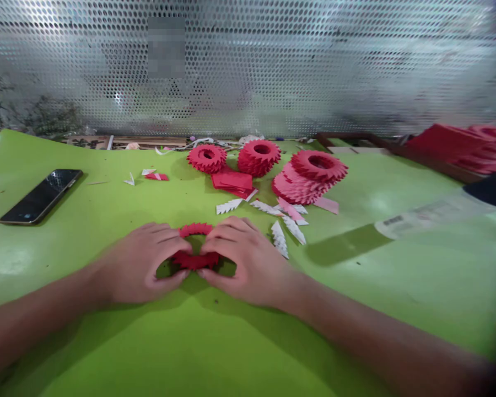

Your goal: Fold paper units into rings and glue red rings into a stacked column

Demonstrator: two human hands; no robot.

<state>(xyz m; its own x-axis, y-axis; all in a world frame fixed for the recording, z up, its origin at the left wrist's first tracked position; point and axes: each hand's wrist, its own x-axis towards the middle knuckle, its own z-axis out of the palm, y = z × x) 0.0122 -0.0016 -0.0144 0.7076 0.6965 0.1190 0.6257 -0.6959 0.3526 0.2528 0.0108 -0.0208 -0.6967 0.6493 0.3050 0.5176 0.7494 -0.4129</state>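
Observation:
A small red folded-paper ring (195,230) with a toothed edge lies on the green table (107,220) between my two hands. My left hand (143,263) curls round its left side and my right hand (243,259) curls round its right side, fingers bent and pinching the ring. Both hands rest on the table. Part of the ring is hidden under my fingers.
Three finished red paper rings (206,157) (258,156) (318,165) stand behind, with flat red paper (232,182) and white folded pieces (279,238) nearby. A dark phone (41,196) lies at the left. A blurred object (438,212) reaches in from the right. Perforated metal wall (314,66) behind.

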